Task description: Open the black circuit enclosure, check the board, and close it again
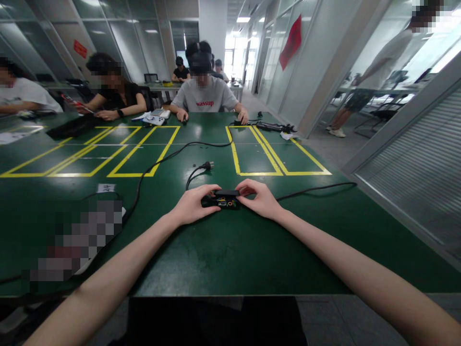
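Midway across the near part of the table is a black power adapter [227, 204] with its case open, showing a circuit board with a yellow-orange ring-shaped coil. Its black cover [227, 193] stands tilted along the far side. My left hand [194, 205] is closed around the left end, thumb on the near side and fingers beyond. At the right end, my right hand [261, 199] pinches the adapter at the cover's edge; whether it also touches the lower case is hidden. A black cable [317, 191] leads off to the right, and a plug [207, 166] lies just beyond my left hand.
A blurred-out item [77, 242] lies at the left near a label [107, 188]. A long black cord [173, 154] crosses the green table [201, 269]. Yellow tape rectangles [257, 174] mark the surface. Across the table, a person [207, 96] in a headset works; others sit left.
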Available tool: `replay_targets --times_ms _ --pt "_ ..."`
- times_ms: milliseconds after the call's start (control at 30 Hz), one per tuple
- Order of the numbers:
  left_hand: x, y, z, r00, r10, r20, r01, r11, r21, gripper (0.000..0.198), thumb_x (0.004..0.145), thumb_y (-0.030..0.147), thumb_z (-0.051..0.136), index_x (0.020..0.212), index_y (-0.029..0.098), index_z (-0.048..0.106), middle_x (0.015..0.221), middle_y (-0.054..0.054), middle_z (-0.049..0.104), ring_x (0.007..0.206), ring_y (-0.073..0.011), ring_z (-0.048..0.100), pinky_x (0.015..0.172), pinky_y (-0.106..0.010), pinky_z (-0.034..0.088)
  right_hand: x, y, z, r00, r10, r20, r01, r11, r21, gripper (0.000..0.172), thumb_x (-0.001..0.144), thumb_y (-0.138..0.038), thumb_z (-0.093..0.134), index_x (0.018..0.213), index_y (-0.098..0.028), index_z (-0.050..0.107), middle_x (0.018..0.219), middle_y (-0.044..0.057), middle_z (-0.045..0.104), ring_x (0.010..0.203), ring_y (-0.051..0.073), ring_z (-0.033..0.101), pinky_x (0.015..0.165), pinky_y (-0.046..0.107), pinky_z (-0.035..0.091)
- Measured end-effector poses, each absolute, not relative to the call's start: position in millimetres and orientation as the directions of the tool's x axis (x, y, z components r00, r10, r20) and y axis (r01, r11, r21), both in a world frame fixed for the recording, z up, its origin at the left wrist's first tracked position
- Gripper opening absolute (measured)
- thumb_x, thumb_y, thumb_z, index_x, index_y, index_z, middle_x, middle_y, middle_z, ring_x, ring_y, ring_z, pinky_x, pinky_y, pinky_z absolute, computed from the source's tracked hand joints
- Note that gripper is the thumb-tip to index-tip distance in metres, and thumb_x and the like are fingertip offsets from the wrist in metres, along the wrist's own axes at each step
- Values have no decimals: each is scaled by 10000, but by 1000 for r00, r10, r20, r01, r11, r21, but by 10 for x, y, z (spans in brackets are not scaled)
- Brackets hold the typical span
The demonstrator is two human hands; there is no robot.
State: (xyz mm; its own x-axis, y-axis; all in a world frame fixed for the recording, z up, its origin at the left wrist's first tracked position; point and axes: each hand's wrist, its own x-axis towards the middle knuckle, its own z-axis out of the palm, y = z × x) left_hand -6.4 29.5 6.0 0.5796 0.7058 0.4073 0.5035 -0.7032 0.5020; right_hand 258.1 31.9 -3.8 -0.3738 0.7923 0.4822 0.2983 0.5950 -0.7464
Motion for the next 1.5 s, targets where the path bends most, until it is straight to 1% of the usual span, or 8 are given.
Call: replay_targets --times_ms 167,467,700,900,967,1200,1333,1500 --pt "-20 272 86 593 674 440 434 -728 531 264 868 257 757 1116 192 696 1084 -62 740 911 -202 724 845 -331 582 2605 281 22 -519 670 530 318 727 -608 94 863 -250 691 949 -215 679 994 59 665 872 191 668 803 361 614" --pt "9 267 87 586 686 430 447 -717 535 212 916 274 695 1108 185 693 1099 -64 748 927 -204 720 846 -329 581 2611 275 28 -646 574 503 458 819 -347 306 874 -360 754 1098 -201 619 1056 85 675 906 221 679 765 337 562" --pt "51 222 89 646 599 473 552 -795 252 360 961 410 647 1237 179 672 1111 -101 755 984 -252 714 864 -379 571 2595 260 12 -707 462 535 525 850 -40 268 1024 -391 563 1080 -149 665 934 125 746 829 249 701 731 360 545" --pt "102 160 104 699 521 490 540 -834 116 307 1022 385 552 1174 153 685 1064 -119 763 1003 -268 693 898 -411 540 2596 235 60 -687 442 576 475 874 -104 187 975 -351 623 1044 -186 680 997 96 763 876 223 719 747 335 570" --pt "112 136 128 697 544 467 535 -828 165 322 1005 415 570 1150 154 690 1059 -115 759 1009 -270 692 898 -401 541 2586 212 79 -695 392 603 440 895 -74 167 974 -329 616 1025 -184 680 1040 109 752 908 221 716 763 338 582" --pt "126 150 160 603 761 239 587 -626 514 364 1054 424 463 1251 203 676 1179 -79 747 1072 -240 688 930 -357 540 2547 151 100 -782 81 617 335 890 308 179 1019 -158 508 996 -173 685 1154 130 750 1091 247 679 862 387 593" --pt "124 168 139 575 772 271 532 -604 593 278 1013 381 563 1141 178 702 1067 -77 728 981 -227 674 897 -346 535 2550 179 108 -772 193 606 385 900 204 164 1025 -221 529 1077 -178 679 1215 142 734 1040 242 703 835 381 602" --pt "107 161 126 566 730 383 517 -676 525 215 957 346 662 1097 185 691 957 -53 674 910 -219 648 824 -345 540 2567 179 82 -667 539 515 505 835 -220 322 989 -427 616 1189 -182 676 1093 117 764 930 240 735 790 357 593"
